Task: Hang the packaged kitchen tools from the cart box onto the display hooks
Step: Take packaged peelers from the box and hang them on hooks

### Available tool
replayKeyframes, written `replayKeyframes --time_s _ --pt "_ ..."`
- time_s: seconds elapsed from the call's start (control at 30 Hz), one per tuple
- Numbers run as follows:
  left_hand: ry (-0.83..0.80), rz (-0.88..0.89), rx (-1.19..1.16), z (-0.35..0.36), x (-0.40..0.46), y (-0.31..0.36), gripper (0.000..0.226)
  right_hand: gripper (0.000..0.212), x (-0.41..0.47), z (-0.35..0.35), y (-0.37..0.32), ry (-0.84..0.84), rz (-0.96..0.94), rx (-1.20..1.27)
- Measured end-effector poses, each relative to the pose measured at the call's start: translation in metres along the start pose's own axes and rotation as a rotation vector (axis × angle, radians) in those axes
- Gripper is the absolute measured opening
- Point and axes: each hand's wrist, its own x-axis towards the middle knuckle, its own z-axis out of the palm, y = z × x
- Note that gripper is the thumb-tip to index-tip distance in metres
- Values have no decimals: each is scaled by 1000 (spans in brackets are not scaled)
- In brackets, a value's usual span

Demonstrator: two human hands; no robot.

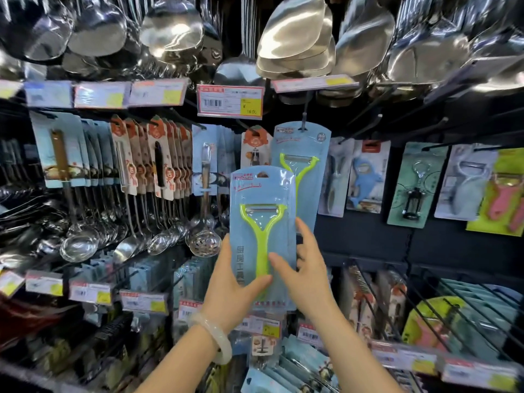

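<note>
Both hands hold 1 packaged green peeler (262, 228) upright before the display: left hand (232, 287) grips its lower left edge, right hand (304, 268) pinches the right edge, below the hung peeler pack (303, 154).

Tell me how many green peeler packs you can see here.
2. One green peeler pack is held up in both hands, left hand and right hand. The other hangs on a hook just behind it. More could be hidden behind these.
</note>
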Motion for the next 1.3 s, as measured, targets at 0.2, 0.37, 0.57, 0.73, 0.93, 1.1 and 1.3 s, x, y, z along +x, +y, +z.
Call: replayKeyframes --time_s 0.2,0.37,0.57,0.73,0.93,1.1,1.3 --pt "-74 110 30 13 19 24 85 71 8 -25 -19 93 -130 20" --pt "-114 186 23 22 45 53 90 69 28 -46 -40 152 -219 60" --pt "-120 198 30 26 64 66 84 69 43 -55 -56 149 -206 45" --pt "-122 186 25 24 64 59 83 72 44 -52 -51 137 -168 -17" --pt "-155 146 20 26 69 53 74 72 45 -49 -46 154 -98 -46" --pt "-155 89 45 32 83 47 78 72 54 -49 -44 166 -60 -104" --pt "-135 61 -7 42 98 42 72 72 66 -48 -43 183 -43 -139"
